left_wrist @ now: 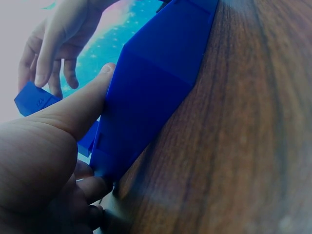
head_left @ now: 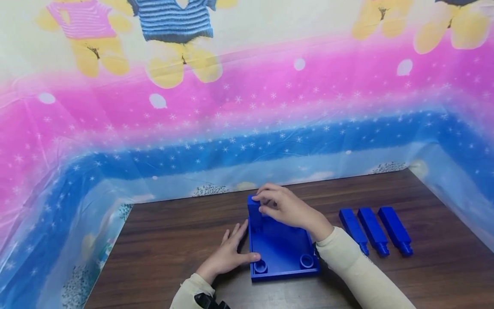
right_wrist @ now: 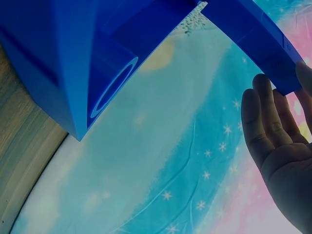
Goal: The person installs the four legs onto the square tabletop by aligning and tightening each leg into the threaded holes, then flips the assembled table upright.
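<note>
A blue square board [head_left: 283, 244] with a raised rim lies on the wooden table, its round sockets facing up. A blue leg [head_left: 254, 219] with a square section stands upright at the board's far left corner. My right hand [head_left: 291, 210] pinches the top of this leg between thumb and fingers. Along the board's left side rests my left hand [head_left: 227, 255], fingers stretched along the outer wall, thumb reaching over the rim by the near left socket [head_left: 260, 271]. Another socket [head_left: 306, 267] shows at the near right corner. The right forearm overlaps the board's right edge.
Three more blue legs [head_left: 372, 231] lie side by side on the table to the right, their narrower threaded ends toward me. A printed cloth [head_left: 247, 107] with snowflakes hangs behind the brown table [head_left: 173, 227] and down its sides.
</note>
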Demonstrator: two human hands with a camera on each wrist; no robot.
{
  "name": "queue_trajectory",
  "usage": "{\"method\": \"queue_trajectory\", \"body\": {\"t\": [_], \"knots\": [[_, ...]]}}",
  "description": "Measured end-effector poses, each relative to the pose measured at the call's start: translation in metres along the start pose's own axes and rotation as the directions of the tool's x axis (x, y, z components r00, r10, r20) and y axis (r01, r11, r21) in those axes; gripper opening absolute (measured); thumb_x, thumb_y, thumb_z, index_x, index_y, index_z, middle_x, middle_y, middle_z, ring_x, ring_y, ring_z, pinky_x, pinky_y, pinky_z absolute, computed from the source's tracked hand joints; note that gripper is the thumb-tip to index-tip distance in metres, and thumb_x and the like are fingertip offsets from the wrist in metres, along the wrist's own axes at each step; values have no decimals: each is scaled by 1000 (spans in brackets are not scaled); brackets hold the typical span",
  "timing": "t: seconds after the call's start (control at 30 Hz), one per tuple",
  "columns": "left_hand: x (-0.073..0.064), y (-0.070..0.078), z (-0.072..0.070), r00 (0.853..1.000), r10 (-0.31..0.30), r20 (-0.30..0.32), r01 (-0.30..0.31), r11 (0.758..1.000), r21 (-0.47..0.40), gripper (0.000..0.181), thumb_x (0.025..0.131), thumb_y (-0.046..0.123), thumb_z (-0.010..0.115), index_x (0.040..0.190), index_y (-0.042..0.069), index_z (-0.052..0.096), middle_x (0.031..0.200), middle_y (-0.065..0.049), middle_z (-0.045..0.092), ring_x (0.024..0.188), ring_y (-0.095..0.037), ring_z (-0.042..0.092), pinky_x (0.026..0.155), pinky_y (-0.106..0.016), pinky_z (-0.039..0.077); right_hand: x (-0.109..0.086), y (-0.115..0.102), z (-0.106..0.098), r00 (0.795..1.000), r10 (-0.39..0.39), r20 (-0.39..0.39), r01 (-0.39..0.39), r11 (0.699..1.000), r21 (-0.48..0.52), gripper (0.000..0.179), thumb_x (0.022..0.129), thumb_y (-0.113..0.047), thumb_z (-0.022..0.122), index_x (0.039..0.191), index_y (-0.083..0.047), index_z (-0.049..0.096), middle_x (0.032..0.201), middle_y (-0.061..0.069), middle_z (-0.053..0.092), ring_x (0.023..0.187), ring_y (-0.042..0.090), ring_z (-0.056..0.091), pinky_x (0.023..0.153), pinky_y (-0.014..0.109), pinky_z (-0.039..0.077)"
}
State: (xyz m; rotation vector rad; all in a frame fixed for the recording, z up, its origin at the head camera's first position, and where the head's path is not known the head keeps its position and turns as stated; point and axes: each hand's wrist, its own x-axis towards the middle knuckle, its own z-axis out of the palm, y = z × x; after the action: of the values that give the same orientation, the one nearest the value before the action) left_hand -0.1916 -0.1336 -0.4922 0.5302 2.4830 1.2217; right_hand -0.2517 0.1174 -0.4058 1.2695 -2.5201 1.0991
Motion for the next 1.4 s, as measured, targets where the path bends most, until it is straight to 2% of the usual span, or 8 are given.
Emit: {"method": "queue_trajectory", "body": {"t": [0.2, 0.3, 0.73, 1.03, 1.3, 1.4], "knots": [[0, 0, -1, 1000, 2, -2, -2, 1000, 10, 110, 92, 56, 78, 170, 9, 15, 172, -27, 17, 160, -47, 1, 123, -70, -3, 0, -2, 1, 1000, 24, 17, -25, 998, 64, 30, 102, -4, 70, 132, -3, 70, 144, 15, 57, 116, 30, 70, 91, 32, 61], [0, 0, -1, 1000, 5, -1, -5, 1000, 17, 111, 93, 57, 77, 170, 8, 15, 172, -27, 18, 160, -47, 2, 123, -70, -3, 0, -2, 1, 999, 26, 30, -28, 997, 69, 31, 102, -4, 69, 133, -2, 68, 150, 18, 55, 119, 31, 69, 91, 32, 61], [-3, 0, 2, 1000, -24, -8, 24, 1000, 1, 109, 92, 55, 78, 170, 10, 16, 172, -26, 16, 160, -47, -1, 123, -71, -3, 2, -7, 1, 999, 17, 43, -19, 999, 36, 31, 101, -4, 71, 131, 1, 69, 143, 19, 63, 109, 28, 74, 87, 30, 61], [0, 2, -1, 1000, -11, 3, 11, 1000, -1, 110, 92, 57, 77, 171, 11, 15, 172, -27, 15, 160, -46, 0, 123, -70, -3, 3, -12, 0, 999, 24, -28, -24, 1000, -17, 30, 98, -6, 76, 127, 1, 74, 134, 19, 68, 106, 29, 74, 84, 32, 62], [-1, 2, -1, 1000, -2, 2, 2, 1000, 3, 110, 92, 56, 78, 170, 9, 16, 172, -26, 17, 160, -46, 2, 124, -69, -3, 3, -11, 2, 1000, 5, -23, -5, 999, -32, 29, 97, -7, 78, 125, -1, 75, 137, 18, 68, 101, 23, 75, 81, 29, 62], [-1, 1, 0, 1000, 4, -2, -4, 1000, 5, 110, 92, 55, 78, 170, 8, 16, 172, -26, 18, 160, -46, 2, 124, -69, -3, 4, -11, 2, 1000, 1, -15, -2, 999, -37, 36, 97, -7, 78, 132, 0, 71, 132, 14, 72, 100, 20, 75, 81, 27, 61]]}}
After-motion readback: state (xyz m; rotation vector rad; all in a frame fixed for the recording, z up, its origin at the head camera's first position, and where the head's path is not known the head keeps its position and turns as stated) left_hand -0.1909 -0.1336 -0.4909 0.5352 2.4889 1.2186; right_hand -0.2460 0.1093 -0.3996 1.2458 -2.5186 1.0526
